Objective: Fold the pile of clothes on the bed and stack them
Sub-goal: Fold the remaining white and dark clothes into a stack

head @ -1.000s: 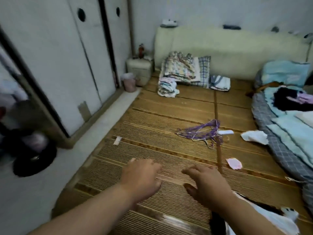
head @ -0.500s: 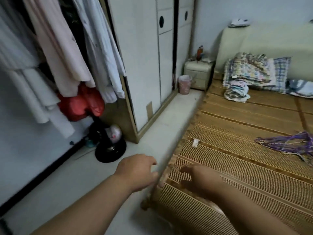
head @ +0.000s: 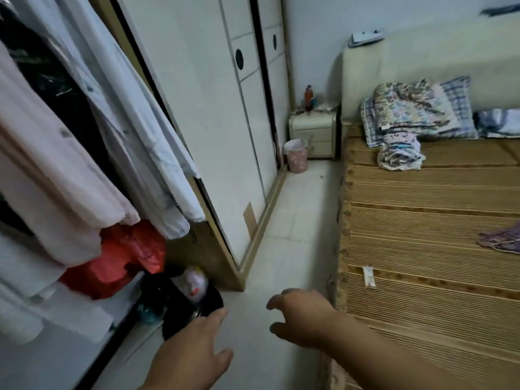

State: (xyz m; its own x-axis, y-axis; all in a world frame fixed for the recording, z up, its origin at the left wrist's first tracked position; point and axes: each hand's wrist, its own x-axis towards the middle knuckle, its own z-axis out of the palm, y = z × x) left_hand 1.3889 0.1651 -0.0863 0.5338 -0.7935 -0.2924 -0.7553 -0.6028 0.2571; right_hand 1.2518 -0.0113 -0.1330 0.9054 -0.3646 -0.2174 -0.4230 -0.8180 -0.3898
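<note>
- View's swung left since a sec ago, off bed (head: 422, 249) twd wardrobe (head: 197, 108).
- Left hand (head: 194, 350) & right hand (head: 304, 316): both open, empty, over floor.
- Folded stack of clothes (head: 401, 153) far right on bed; prob. done or fetching more.

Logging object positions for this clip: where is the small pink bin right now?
In the head view, the pink bin stands on the floor, upper centre, between the wardrobe door and the nightstand.

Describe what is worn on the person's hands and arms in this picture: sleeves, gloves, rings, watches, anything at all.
Nothing is worn. The left hand and right hand are both bare: no gloves, and no rings that can be seen, though the picture is a little blurred. The left forearm and right forearm are uncovered as far as the frame shows; no sleeve, watch or wristband is in view.
</note>
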